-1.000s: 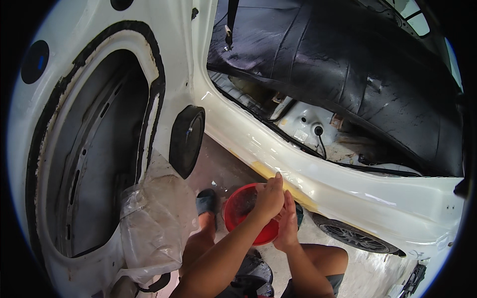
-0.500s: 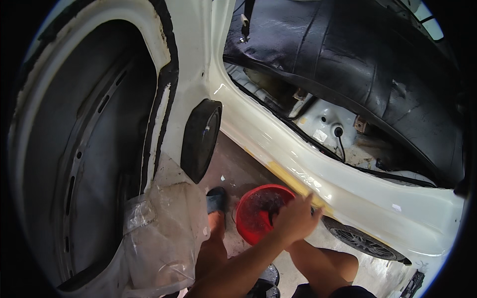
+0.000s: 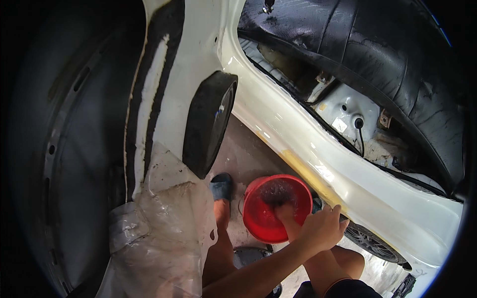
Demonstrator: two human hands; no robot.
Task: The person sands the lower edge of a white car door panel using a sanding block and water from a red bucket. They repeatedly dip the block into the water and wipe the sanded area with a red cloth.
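Head view: hands apart, right hand in bucket, left hand by sill.
I have the red bucket (image 3: 254, 216) on the floor (image 3: 241, 149), near the lower edge of the white sill (image 3: 278, 119); my right hand (image 3: 284, 212) reaches inside its rim, fingers obscured by the liquid (image 3: 276, 193), so I cannot tell their grip. My left forearm crosses above the right one; my left hand (image 3: 323, 227) sits just outside the bucket's right rim, back uppermost, at the lower end of the sill's yellow patch (image 3: 303, 169). Contact there, and the palm, I cannot confirm. Right of it is the wheel (image 3: 370, 241). Left of the bucket: slipper (image 3: 221, 186), then door (image 3: 201, 42) with black speaker (image 3: 201, 124) and plastic sheet (image 3: 164, 238).
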